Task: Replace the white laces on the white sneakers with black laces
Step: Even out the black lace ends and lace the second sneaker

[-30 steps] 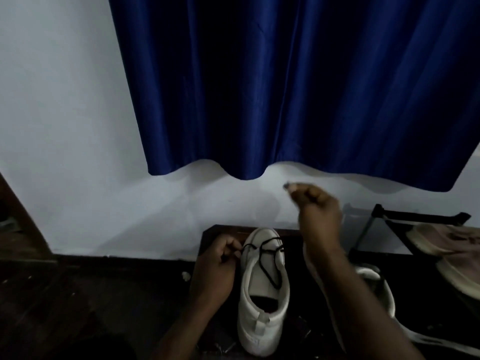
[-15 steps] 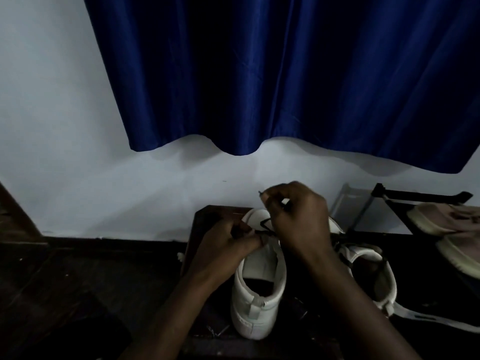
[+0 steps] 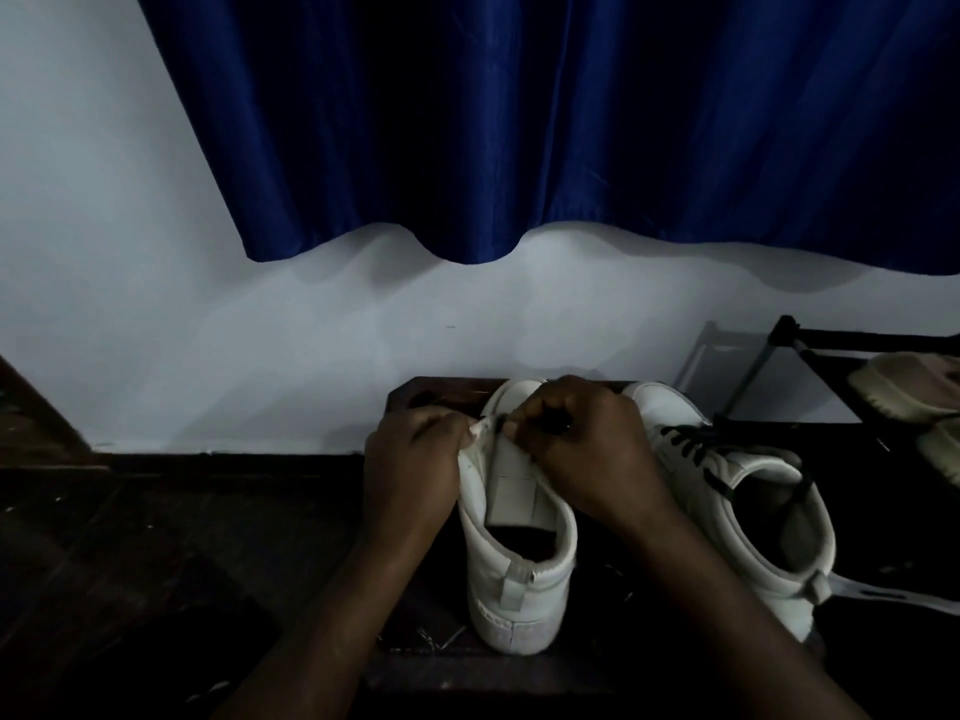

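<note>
White sneaker (image 3: 519, 579), both hands (image 3: 582, 449) at eyelets

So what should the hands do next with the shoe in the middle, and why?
Probably pull the black lace through that eyelet until it is snug. Both the left hand and the right hand pinch at the eyelet edge of the middle sneaker, whose tongue shows no crossings yet, while the sneaker on the right already has black lacing.

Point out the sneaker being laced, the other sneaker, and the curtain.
Sneaker being laced (image 3: 517, 589): head view, heel.
Other sneaker (image 3: 670, 405): head view, toe cap.
Curtain (image 3: 519, 122): head view, middle folds.
</note>
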A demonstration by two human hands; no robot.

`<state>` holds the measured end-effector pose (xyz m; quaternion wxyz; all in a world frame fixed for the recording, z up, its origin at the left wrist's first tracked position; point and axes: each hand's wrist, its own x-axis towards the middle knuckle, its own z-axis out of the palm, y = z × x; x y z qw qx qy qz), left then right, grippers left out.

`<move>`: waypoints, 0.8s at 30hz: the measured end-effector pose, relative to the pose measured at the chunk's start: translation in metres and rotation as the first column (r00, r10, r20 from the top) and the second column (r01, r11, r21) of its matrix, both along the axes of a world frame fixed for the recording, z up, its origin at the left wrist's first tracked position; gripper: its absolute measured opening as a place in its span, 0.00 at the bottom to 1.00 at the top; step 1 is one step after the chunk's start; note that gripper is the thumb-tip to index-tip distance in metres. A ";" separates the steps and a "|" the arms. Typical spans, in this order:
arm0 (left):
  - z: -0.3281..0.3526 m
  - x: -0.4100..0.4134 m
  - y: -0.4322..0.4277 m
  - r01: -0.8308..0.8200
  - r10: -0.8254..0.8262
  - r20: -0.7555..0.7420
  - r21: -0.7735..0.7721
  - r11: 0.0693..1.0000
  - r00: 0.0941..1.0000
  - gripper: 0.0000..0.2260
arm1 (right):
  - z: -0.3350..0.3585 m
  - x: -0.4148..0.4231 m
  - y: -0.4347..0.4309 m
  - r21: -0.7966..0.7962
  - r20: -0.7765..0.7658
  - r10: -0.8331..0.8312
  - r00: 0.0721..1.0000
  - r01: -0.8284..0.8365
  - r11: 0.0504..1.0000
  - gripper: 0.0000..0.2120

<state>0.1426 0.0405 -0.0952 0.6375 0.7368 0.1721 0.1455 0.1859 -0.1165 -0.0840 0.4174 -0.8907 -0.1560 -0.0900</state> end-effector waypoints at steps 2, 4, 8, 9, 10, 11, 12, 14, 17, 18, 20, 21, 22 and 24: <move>-0.002 0.000 -0.002 -0.016 0.016 0.029 0.017 1.000 0.999 0.10 | -0.002 0.001 0.002 -0.065 0.055 -0.011 0.998 0.014 0.998 0.21; -0.002 0.000 -0.003 -0.018 0.016 0.047 0.039 0.999 0.999 0.11 | -0.005 0.003 0.005 -0.092 0.075 -0.013 0.997 0.020 0.996 0.21; -0.004 -0.001 -0.003 -0.009 0.005 0.075 0.059 0.998 0.997 0.11 | -0.007 0.004 0.005 -0.124 0.079 0.037 0.996 -0.027 0.992 0.07; -0.004 -0.001 -0.003 -0.006 0.001 0.080 0.063 0.998 0.997 0.11 | -0.008 0.004 0.006 -0.124 0.081 0.054 0.995 -0.044 0.991 0.06; -0.004 -0.002 -0.003 -0.002 -0.003 0.087 0.067 0.998 0.996 0.10 | -0.008 0.004 0.006 -0.124 0.084 0.067 0.994 -0.057 0.991 0.05; -0.005 -0.002 -0.003 0.001 -0.008 0.095 0.076 0.997 0.995 0.10 | -0.008 0.004 0.006 -0.123 0.089 0.077 0.993 -0.066 0.990 0.04; -0.005 -0.002 -0.003 0.002 -0.012 0.109 0.092 0.996 0.994 0.10 | -0.008 0.004 0.006 -0.122 0.097 0.083 0.992 -0.071 0.990 0.04; -0.008 -0.002 -0.002 0.001 -0.020 0.140 0.134 0.991 0.990 0.10 | -0.007 0.002 0.006 -0.124 0.119 0.089 0.989 -0.074 0.990 0.05; -0.013 -0.002 -0.002 -0.014 -0.027 0.193 0.212 0.977 0.981 0.12 | -0.006 0.000 0.007 -0.137 0.131 0.087 0.988 -0.069 0.988 0.05; -0.014 -0.002 -0.002 -0.027 -0.027 0.216 0.243 0.970 0.976 0.13 | -0.006 0.000 0.008 -0.136 0.133 0.084 0.988 -0.066 0.988 0.05; -0.016 -0.001 -0.003 -0.044 -0.033 0.267 0.277 0.960 0.963 0.14 | -0.006 -0.002 0.009 -0.126 0.129 0.079 0.989 -0.062 0.990 0.06; -0.017 -0.001 -0.002 -0.044 -0.040 0.289 0.279 0.959 0.956 0.15 | -0.006 -0.002 0.010 -0.124 0.122 0.075 0.990 -0.060 0.990 0.07; -0.018 0.000 -0.002 -0.040 -0.051 0.307 0.283 0.958 0.950 0.15 | -0.006 -0.002 0.010 -0.129 0.115 0.071 0.991 -0.056 0.990 0.08; -0.019 0.003 -0.001 -0.020 -0.091 0.332 0.317 0.948 0.939 0.15 | -0.005 -0.002 0.010 -0.149 0.110 0.066 0.992 -0.049 0.988 0.10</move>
